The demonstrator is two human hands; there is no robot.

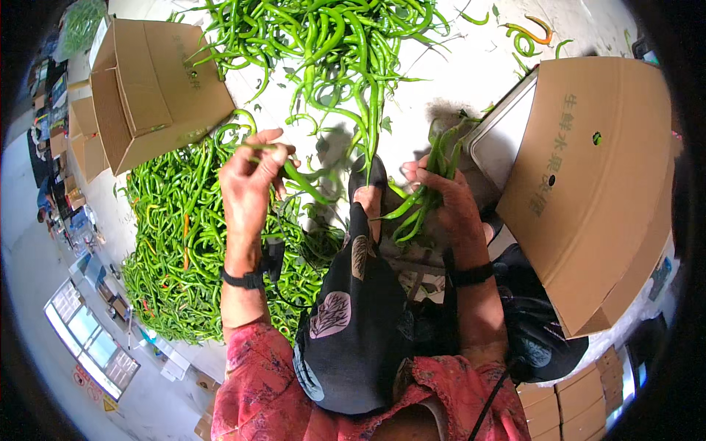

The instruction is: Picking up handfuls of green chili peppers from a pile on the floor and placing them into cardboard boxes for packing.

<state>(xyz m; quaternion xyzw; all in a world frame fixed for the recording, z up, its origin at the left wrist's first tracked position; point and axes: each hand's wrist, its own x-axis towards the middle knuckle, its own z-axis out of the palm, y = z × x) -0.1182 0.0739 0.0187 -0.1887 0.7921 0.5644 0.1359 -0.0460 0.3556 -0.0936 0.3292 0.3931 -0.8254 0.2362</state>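
Note:
My left hand (251, 171) is raised over the edge of a large pile of long green chili peppers (182, 231). Its fingers pinch a green chili (303, 182), which looks slightly blurred. In front of my right knee, my right hand (449, 193) grips a small bunch of green chilies (422, 209), with ends sticking out above and below the fingers. Ahead of my feet a second heap of green chilies (331, 38) spreads over the pale floor (430, 71). A few orange or red chilies show among the green in the left pile.
An open cardboard box (160, 82) stands at the upper left beside the pile. On the right, a larger cardboard box (601, 182) bearing printed writing stands close to my right arm, next to a pale metal-edged surface (504, 132). Loose chilies (524, 41) lie at the upper right. Stacked cartons (579, 397) sit lower right.

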